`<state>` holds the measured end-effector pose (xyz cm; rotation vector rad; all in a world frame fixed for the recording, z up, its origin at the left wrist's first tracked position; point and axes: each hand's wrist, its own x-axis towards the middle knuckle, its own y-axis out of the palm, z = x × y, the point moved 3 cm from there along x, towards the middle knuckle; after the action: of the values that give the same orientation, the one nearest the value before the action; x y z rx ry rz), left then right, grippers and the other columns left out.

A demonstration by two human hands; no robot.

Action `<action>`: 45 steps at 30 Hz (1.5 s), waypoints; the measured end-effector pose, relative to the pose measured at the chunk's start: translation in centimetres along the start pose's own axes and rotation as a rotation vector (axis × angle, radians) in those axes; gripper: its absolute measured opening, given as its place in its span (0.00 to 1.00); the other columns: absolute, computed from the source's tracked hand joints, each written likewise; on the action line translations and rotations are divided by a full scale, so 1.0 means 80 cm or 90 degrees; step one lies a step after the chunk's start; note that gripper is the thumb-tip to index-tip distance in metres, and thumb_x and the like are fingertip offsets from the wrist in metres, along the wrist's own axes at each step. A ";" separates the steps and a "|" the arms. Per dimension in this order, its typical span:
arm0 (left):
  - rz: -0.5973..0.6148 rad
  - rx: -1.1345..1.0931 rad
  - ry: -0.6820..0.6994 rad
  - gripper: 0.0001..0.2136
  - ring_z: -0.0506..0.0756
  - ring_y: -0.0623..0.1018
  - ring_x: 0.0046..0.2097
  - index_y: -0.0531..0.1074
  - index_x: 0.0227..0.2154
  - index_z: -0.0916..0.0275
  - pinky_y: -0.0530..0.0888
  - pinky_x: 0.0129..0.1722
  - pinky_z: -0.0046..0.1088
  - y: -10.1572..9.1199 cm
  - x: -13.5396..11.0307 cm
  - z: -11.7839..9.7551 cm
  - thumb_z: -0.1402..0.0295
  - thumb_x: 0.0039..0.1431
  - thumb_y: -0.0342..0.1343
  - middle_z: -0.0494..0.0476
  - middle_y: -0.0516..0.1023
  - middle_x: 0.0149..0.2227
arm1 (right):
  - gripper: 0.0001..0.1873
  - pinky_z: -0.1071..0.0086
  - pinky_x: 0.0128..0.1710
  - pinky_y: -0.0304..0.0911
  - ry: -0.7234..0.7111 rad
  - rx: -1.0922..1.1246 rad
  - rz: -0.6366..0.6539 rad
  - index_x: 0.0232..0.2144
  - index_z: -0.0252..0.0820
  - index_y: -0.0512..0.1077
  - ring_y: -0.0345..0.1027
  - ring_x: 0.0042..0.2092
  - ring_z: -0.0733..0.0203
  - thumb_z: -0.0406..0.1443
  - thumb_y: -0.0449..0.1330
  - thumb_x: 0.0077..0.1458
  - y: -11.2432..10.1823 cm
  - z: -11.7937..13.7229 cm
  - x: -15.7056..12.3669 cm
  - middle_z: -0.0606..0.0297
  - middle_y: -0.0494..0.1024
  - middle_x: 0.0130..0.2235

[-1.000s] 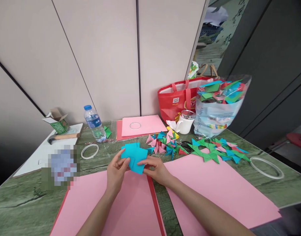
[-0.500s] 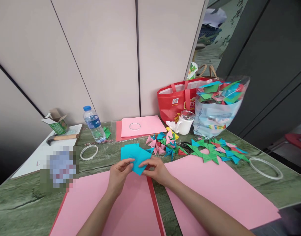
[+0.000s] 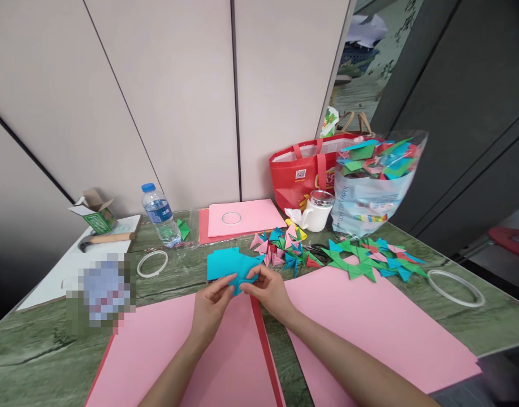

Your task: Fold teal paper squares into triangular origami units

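A small piece of blue paper is pinched between both hands above the table's middle. My left hand grips its lower left edge with thumb and fingers. From the right, my right hand has thumb and fingers closed on its other side. More blue paper lies just behind, partly covered by the held piece. Below the hands is a large stack of pink sheets with a red edge showing. Right of it lies a second pink stack, partly under my right forearm.
Folded paper pieces, black scissors and paper rings lie behind my right hand. A white mug, red bag and filled plastic bag stand farther back. At left are a water bottle, hammer and white ring.
My fingers have drawn closer together on the blue paper. Its lower point, which stuck out between them, now shows less, and the sheet looks more bent.
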<state>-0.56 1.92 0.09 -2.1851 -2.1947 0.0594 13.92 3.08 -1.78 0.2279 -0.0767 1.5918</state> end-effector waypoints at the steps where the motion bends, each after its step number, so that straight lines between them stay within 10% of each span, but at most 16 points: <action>1: -0.003 -0.002 0.001 0.13 0.59 0.75 0.39 0.77 0.34 0.59 0.72 0.38 0.31 0.001 -0.001 0.001 0.66 0.41 0.60 0.55 0.79 0.37 | 0.13 0.73 0.25 0.62 0.004 0.014 -0.002 0.25 0.40 0.65 0.62 0.25 0.67 0.39 0.64 0.37 0.000 0.000 0.000 0.69 0.66 0.24; 45: -0.040 -0.068 -0.004 0.17 0.46 0.64 0.21 0.76 0.34 0.63 0.66 0.22 0.22 0.012 -0.006 0.014 0.69 0.36 0.64 0.47 0.68 0.19 | 0.11 0.76 0.21 0.58 -0.008 0.035 -0.072 0.22 0.40 0.64 0.61 0.22 0.69 0.36 0.64 0.37 0.003 0.009 -0.002 0.73 0.65 0.21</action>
<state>0.36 1.48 -1.09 -2.1687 -2.3206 -0.0542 13.75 2.77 -1.08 0.2794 -0.0293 1.4818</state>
